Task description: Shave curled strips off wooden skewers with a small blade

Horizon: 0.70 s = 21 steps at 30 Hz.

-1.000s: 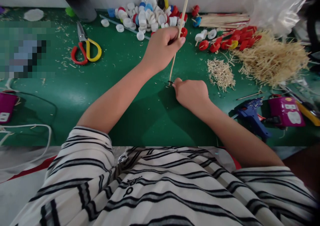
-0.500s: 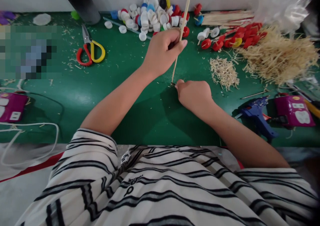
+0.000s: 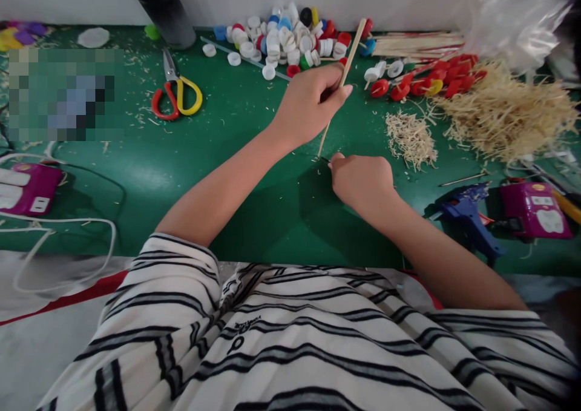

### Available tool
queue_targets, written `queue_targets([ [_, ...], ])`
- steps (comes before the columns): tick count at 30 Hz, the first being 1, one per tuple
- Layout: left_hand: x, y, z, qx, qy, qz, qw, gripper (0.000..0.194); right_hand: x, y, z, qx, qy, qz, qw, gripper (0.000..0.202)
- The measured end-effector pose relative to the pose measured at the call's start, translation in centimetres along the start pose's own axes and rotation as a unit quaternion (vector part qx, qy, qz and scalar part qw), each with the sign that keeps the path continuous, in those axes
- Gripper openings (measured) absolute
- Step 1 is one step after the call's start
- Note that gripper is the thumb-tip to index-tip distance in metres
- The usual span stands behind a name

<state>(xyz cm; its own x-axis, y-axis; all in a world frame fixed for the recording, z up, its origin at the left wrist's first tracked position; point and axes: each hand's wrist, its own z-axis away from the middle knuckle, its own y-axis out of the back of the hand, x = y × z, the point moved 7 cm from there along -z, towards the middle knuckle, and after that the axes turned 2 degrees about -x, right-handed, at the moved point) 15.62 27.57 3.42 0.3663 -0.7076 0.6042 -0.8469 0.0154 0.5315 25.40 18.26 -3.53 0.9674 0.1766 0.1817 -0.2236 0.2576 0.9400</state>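
Green worktop [image 3: 254, 229] right across the head view, the only feed I get at this end. My left grip [image 3: 313, 102] is pinching the stick [image 3: 354, 48], which leans with its top off to the right and its lower end down by the worktop, just short of the right grip [image 3: 363, 178]. That one's pressed together on a dark piece [image 3: 325, 160], mostly hidden, so no clue what it is. It pokes out just beside the stick's lower end; can't tell if they touch.

What bugs me: the stick's thin and I've got it well above that end, so I'd guess a sideways shove could make it bend or skid. If the dark piece is sharp, it could slip and gouge the worktop, or run up toward my left grip on a bad pull. A looser pinch would probably let the stick twist too.

Then the clutter. Glue gun [image 3: 467, 211] sits near my right forearm [image 3: 436, 241], beside a socket [image 3: 521, 208]; swing that arm out and I could bump it, nasty if it's hot (can't tell). Shavings [image 3: 411, 141] and a bigger heap of straw [image 3: 503, 114] would likely scatter with a careless sweep. Scissors [image 3: 170, 69] lie well apart on the left, so less worried there.
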Motion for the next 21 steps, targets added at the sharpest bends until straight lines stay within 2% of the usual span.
queue_targets([
  [3,-0.2,0.0,0.0,0.010,-0.007,0.000,1.000,0.048,0.5,-0.1,0.4,0.022,0.002,-0.008,1.000,0.048],
  [8,-1.2,-0.1,-0.4,0.018,0.018,-0.001,1.000,0.051,1.2,-0.2,0.5,0.021,-0.011,-0.019,1.000,0.051],
  [14,-0.7,0.2,-0.3,0.044,0.027,0.016,0.999,0.055,2.0,-0.1,-0.1,0.039,-0.025,-0.038,0.998,0.054],
  [18,-0.6,-0.1,-0.4,0.013,0.037,-0.010,0.999,0.055,2.1,0.1,0.0,0.042,-0.024,-0.066,0.997,0.054],
  [21,-0.8,-0.1,-0.3,0.016,0.046,-0.024,0.999,0.053,2.0,0.5,0.3,0.056,0.004,-0.103,0.993,0.051],
])
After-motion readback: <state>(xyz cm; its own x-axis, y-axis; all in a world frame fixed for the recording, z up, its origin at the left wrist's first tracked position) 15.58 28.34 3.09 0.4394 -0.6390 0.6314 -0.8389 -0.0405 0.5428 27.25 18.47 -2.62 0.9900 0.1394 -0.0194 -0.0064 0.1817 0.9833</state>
